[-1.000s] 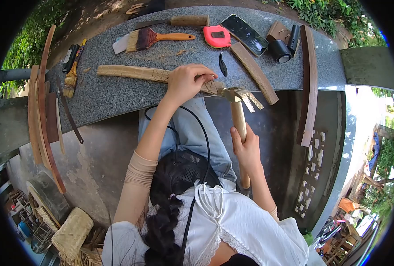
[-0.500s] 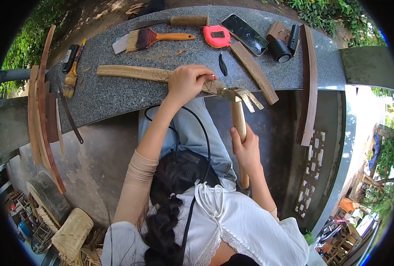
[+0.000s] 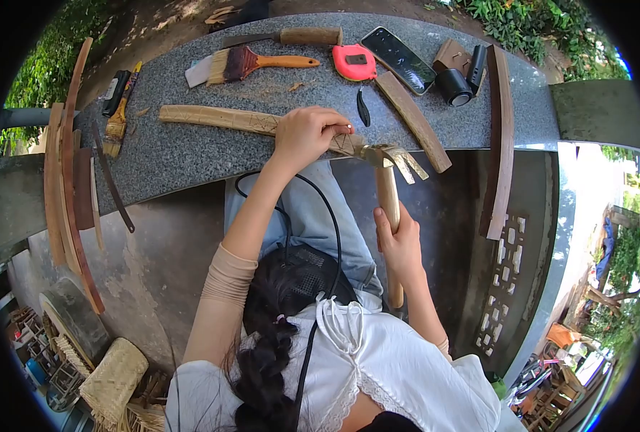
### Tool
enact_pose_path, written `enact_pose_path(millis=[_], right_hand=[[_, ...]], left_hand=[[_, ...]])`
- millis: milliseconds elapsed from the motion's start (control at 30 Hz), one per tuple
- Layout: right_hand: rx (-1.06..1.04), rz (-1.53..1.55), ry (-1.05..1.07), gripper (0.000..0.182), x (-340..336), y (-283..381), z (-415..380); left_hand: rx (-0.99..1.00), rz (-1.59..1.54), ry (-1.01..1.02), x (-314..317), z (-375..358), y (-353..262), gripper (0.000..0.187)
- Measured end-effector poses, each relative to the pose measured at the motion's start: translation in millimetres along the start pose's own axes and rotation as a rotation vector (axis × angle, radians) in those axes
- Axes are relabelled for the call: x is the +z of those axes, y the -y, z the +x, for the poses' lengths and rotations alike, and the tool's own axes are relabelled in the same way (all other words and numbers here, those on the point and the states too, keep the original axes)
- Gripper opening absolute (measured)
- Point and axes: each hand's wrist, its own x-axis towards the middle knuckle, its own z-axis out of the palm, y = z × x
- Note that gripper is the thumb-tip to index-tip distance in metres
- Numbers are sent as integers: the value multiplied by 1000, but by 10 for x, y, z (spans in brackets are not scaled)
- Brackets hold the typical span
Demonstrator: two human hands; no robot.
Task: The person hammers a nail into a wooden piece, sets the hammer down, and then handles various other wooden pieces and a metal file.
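My right hand [image 3: 402,241] is wrapped round the wooden handle of a claw hammer [image 3: 388,189]. The metal head lies at the right end of a pale wooden strip [image 3: 215,117], near the table's front edge, with the claw pointing right. Across that strip rests my left hand [image 3: 305,137], its thumb and fingers pinched together over pencil-like crossing lines. Whatever sits in the pinch is too small to make out. My palm hides part of the strip's middle.
Behind the strip on the granite table [image 3: 190,162] lie a wide paintbrush [image 3: 284,62], a pink tape measure [image 3: 354,63], a phone [image 3: 399,59] and a wooden piece [image 3: 413,121]. Long wooden strips [image 3: 69,158] overhang the left edge; a dark strip [image 3: 502,137] overhangs at right.
The view has shifted very slightly. Both hands, the hammer and the wooden strip hold almost the same positions.
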Motion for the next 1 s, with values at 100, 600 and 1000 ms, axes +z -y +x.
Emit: enact_pose_path(millis=[100, 600, 1000], right_hand=[[-45, -4, -13, 36, -86, 23, 23], [-73, -84, -29, 37, -388, 635, 142], [-69, -75, -60, 37, -384, 678, 117]], left_hand=[[7, 1, -20, 15, -9, 5, 9], [-8, 9, -18, 29, -20, 21, 7], [3, -18, -16, 6, -18, 10, 8]])
